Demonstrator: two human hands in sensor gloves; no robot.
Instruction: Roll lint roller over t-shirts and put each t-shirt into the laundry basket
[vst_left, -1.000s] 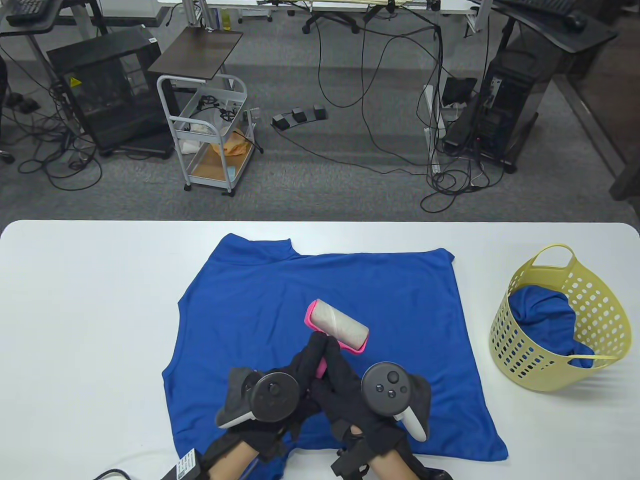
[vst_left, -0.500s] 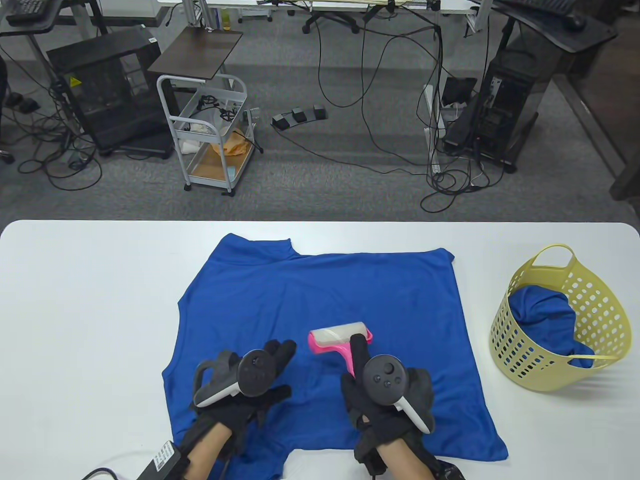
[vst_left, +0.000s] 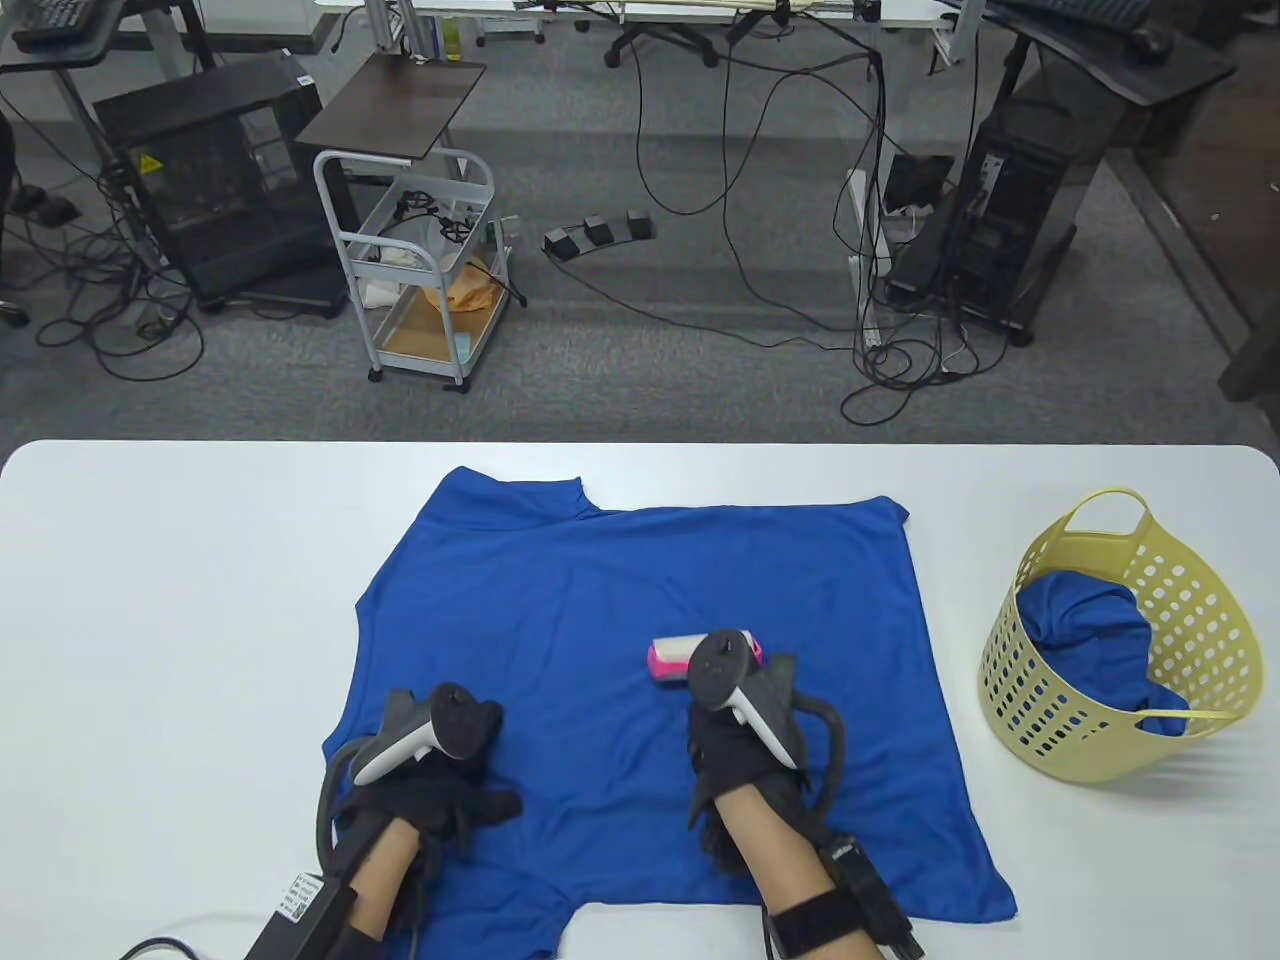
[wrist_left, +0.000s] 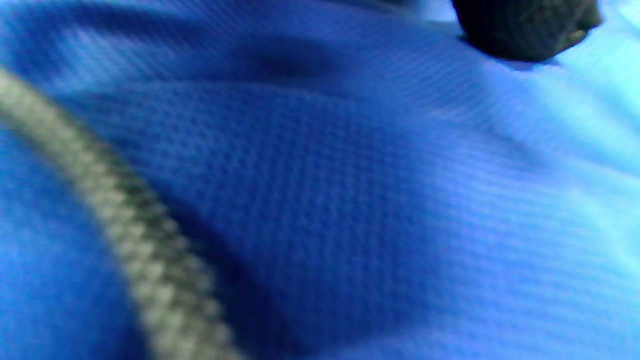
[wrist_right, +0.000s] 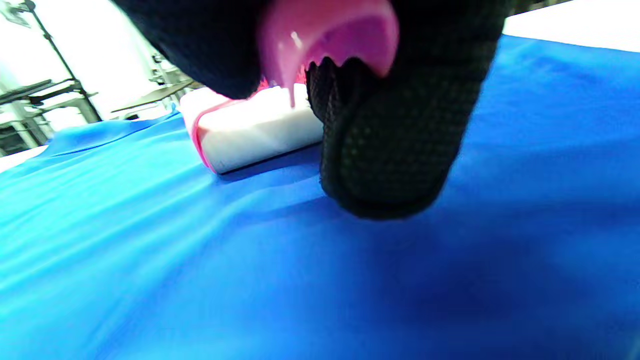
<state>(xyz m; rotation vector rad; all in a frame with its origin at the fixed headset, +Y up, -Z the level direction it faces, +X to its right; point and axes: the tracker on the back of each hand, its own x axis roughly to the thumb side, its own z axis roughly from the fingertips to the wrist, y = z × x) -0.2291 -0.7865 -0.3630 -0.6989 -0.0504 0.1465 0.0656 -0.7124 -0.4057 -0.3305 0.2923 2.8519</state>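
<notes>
Two gloved hands work at the near edge of the table (vst_left: 150, 560), both over the blue t-shirt (vst_left: 640, 580) spread flat on it. Left hand (vst_left: 440, 790) rests on the shirt's near-left part, by the armhole; the tracker hides most of the fingers, so I cannot tell whether they lie flat or curled. Left wrist view shows only blurred blue mesh, a grey cable and one dark fingertip. Judgement: this hand pins the fabric so it does not drag or bunch under the roller.

Right hand (vst_left: 735, 740) grips the pink handle of the lint roller (vst_left: 672, 660), fingers wrapped round it. Right wrist view confirms: handle inside the fist, white sticky drum down on the cloth just ahead of the knuckles. Roller sits near the shirt's middle, slightly right, drum crosswise to the forearm, which suits a push away from the body.

Beyond the roller, the far half of the shirt lies smooth, collar notch at far left.

Well to the right stands the yellow laundry basket (vst_left: 1180, 600), upright, apart from the shirt, with another blue garment (vst_left: 1080, 620) already bundled inside. Judgement: rolling stage on this shirt; basket step not yet done.
</notes>
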